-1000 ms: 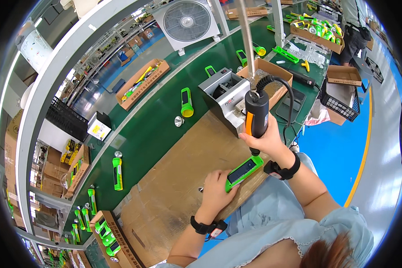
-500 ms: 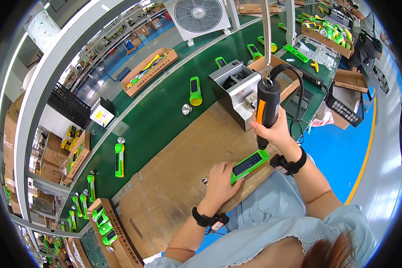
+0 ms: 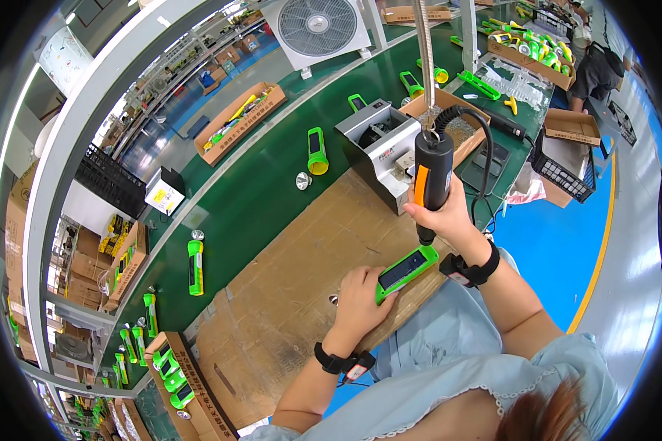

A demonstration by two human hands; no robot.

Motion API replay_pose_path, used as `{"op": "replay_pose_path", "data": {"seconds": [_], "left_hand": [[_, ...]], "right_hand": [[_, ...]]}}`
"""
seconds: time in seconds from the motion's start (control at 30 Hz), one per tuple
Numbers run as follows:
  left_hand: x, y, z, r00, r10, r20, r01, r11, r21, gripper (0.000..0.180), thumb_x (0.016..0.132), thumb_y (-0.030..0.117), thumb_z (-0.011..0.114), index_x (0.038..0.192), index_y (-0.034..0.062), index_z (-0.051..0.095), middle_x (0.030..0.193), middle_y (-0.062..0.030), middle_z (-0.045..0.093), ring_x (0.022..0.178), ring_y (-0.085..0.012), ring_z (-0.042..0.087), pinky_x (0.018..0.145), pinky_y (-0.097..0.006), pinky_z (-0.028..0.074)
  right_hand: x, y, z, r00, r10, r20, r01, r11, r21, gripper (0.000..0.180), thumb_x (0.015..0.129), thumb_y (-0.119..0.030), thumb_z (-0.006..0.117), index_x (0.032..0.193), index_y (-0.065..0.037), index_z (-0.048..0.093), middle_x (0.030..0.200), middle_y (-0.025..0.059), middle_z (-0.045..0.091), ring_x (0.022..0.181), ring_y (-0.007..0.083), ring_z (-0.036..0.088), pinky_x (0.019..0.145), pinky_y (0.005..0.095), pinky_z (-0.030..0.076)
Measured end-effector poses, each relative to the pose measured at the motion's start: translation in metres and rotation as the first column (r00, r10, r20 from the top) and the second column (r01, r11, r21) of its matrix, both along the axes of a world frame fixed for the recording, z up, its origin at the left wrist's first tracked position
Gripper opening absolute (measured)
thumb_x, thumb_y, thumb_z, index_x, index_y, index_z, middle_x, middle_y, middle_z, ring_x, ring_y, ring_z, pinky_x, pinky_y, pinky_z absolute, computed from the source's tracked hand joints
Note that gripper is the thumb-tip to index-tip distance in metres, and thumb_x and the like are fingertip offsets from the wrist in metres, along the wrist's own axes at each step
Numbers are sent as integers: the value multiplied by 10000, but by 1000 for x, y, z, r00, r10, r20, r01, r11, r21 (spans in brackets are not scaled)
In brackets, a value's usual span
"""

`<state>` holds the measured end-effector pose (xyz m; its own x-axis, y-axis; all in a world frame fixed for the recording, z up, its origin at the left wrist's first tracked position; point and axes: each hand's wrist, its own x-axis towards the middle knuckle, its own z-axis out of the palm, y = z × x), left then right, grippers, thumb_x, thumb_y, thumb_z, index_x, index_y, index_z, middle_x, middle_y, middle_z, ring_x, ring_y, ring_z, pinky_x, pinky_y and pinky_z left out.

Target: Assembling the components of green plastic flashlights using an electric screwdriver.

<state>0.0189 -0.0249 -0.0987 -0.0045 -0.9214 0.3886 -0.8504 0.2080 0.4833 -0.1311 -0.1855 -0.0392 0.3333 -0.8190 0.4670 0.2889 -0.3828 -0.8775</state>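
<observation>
Your left hand [image 3: 359, 294] fingers clamp the flat green plastic flashlight body with dark panel [image 3: 407, 270] on the brown cardboard mat [image 3: 287, 294]. Your right hand [image 3: 449, 217] grips the hanging black-and-orange electric screwdriver [image 3: 431, 176], tip down at the body's far end; screwing looks mid-way, unfinished.

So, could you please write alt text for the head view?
A right hand holds a hanging black-and-orange screwdriver tip-down on a green flashlight that the left hand steadies on a cardboard mat, beside a green conveyor.

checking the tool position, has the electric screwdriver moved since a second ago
Cannot tell for sure: the camera shifted. Against the grey box, the electric screwdriver in the right hand sits about the same.
</observation>
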Motion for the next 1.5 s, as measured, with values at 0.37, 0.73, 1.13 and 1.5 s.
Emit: {"op": "replay_pose_path", "data": {"seconds": [0.37, 0.73, 1.13, 1.5], "left_hand": [[1, 0, 0, 1000, 0, 1, 0, 1000, -11, 410, 685, 174, 749, 1049, 46, 611, 936, -132, 566, 888, -329, 531, 786, -409, 434], [-1, 1, 0, 1000, -1, 3, 1, 1000, -1, 410, 684, 179, 750, 1047, 48, 611, 937, -131, 568, 892, -327, 535, 787, -408, 435], [0, 1, 0, 1000, 3, -6, -3, 1000, 3, 405, 689, 173, 750, 1052, 59, 612, 935, -135, 573, 878, -323, 539, 768, -410, 440], [1, 1, 0, 1000, -3, 4, 3, 1000, -9, 409, 683, 177, 750, 1045, 51, 607, 943, -143, 571, 888, -335, 536, 772, -414, 440]], "right_hand": [[0, 2, 3, 1000, 0, 7, 0, 1000, 5, 577, 628, -164, 831, 1097, -13, 533, 834, -2, 555, 709, 72, 499, 653, 234, 437], [-2, 1, -1, 1000, -7, 27, 7, 1000, 0, 595, 623, -164, 833, 1109, -8, 527, 849, 5, 559, 723, 76, 502, 658, 236, 438], [-2, 3, 9, 999, 32, 0, -32, 998, 47, 568, 649, -164, 817, 1106, -9, 517, 855, 5, 569, 722, 76, 519, 661, 237, 453], [2, -50, 59, 927, -204, 314, 260, 954, -147, 429, 686, -140, 823, 972, -21, 527, 782, 14, 599, 669, 86, 576, 615, 238, 485]]}}
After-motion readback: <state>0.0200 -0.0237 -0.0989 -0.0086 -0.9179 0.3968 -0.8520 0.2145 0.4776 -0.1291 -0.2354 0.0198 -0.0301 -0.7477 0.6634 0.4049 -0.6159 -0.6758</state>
